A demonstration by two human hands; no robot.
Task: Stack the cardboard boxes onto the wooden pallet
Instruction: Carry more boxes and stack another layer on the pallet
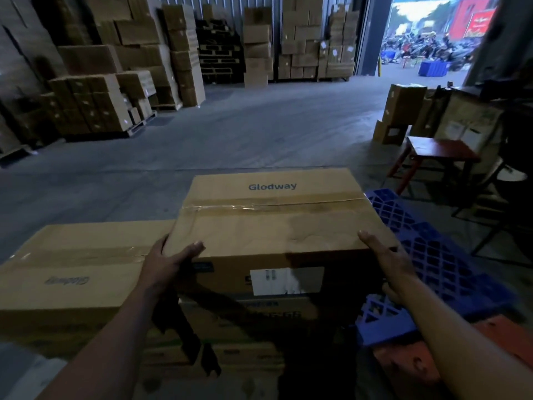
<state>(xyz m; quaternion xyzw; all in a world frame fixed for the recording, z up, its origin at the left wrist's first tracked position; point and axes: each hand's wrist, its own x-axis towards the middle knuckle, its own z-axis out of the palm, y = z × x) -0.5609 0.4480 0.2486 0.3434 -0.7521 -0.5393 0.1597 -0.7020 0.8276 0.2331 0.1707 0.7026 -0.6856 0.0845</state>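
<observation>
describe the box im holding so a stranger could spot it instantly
Find the blue plastic pallet in the right foreground; the box stands just left of it, with the left hand and right hand on its near corners. Unlike the lower box at its left, its Glodway print reads upright and its near side carries a white label.

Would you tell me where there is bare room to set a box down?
The blue pallet right of the held box looks bare, and so is the concrete floor ahead. Left is taken by a second box; a red stool stands far right.
</observation>
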